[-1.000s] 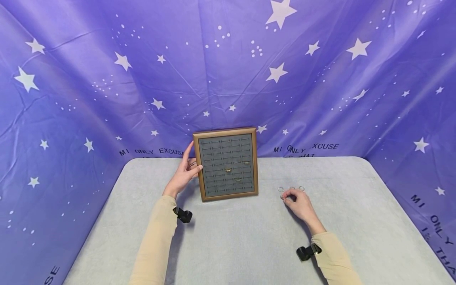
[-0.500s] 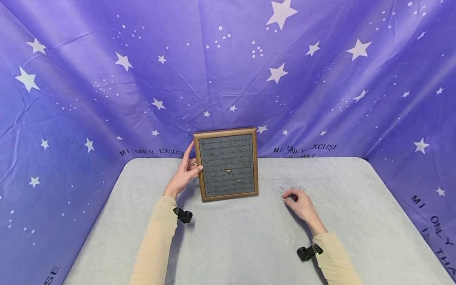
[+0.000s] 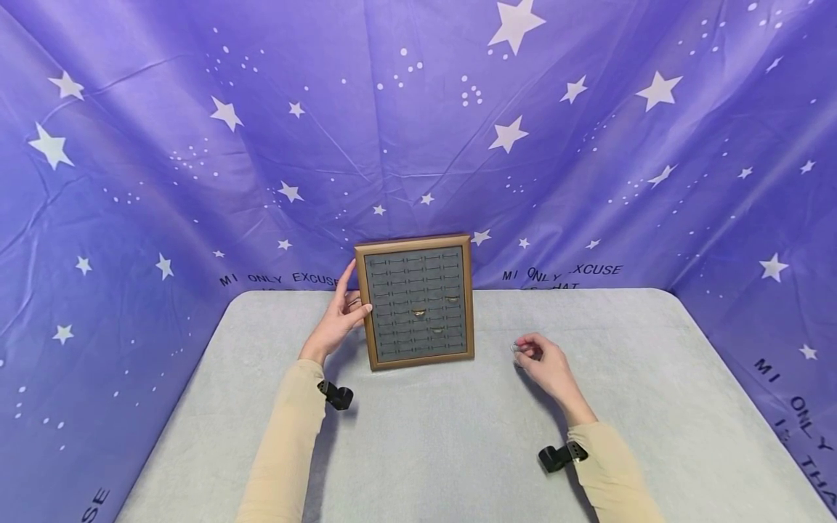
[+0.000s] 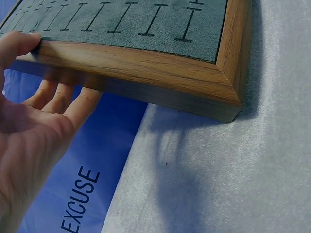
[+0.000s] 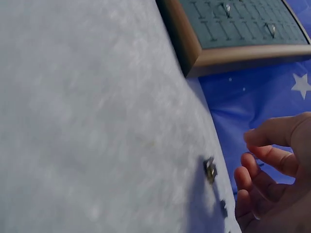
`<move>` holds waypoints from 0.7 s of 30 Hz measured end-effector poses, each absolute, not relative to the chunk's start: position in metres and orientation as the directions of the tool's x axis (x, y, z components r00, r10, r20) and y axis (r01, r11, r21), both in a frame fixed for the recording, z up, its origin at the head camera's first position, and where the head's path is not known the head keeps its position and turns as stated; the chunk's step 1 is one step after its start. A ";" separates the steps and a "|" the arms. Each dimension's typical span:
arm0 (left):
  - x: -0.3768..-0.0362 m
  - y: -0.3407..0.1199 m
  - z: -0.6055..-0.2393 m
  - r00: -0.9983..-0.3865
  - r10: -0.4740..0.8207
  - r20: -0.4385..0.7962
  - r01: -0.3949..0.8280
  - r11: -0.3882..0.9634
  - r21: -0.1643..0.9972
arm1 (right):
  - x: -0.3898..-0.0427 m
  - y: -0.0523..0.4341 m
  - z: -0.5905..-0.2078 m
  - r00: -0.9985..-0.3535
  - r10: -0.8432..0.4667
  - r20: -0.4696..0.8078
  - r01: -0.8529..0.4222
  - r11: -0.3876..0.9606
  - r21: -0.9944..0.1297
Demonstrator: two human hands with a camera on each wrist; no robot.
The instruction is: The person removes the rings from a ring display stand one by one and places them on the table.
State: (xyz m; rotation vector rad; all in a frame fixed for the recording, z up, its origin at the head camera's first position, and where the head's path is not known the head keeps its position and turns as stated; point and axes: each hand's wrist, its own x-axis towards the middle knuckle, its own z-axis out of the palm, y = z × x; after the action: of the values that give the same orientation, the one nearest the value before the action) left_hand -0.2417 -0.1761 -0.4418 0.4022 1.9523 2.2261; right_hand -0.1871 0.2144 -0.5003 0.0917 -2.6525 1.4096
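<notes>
A wooden-framed ring display board (image 3: 418, 283) with slotted grey-green padding leans upright near the table's back. Its left side is in my left hand (image 3: 332, 323), thumb on the front of the frame and fingers behind, as the left wrist view (image 4: 43, 121) shows. Several slots carry a ring, among them a gold-toned ring (image 3: 419, 312). To the right of the board, my right hand (image 3: 548, 363) is just above the table, thumb and index finger pinching a small ring, mostly hidden by the fingertips. Beneath it, a loose ring (image 5: 210, 170) lies on the cloth in the right wrist view.
A pale grey cloth covers the table (image 3: 418, 450). Purple star-printed curtain (image 3: 418, 145) hangs close behind the board and along both sides. Another small ring (image 5: 224, 208) lies near the loose one, partly blurred.
My right hand has risen slightly from the table, its fingertips shifting up and left, and now covers the loose rings in the head view. The left hand and board have stayed still.
</notes>
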 end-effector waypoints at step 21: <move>-0.242 -0.177 -0.441 -0.950 0.293 0.104 0.066 -0.134 0.989 | -0.212 0.165 -0.465 -0.961 -0.058 0.269 -0.267 0.431 -0.862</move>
State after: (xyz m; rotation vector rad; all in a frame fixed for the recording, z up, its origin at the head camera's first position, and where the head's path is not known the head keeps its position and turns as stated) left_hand -0.2420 -0.1765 -0.4412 0.4124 1.9586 2.2187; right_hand -0.2120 0.1649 -0.4647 0.2866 -2.4831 1.5513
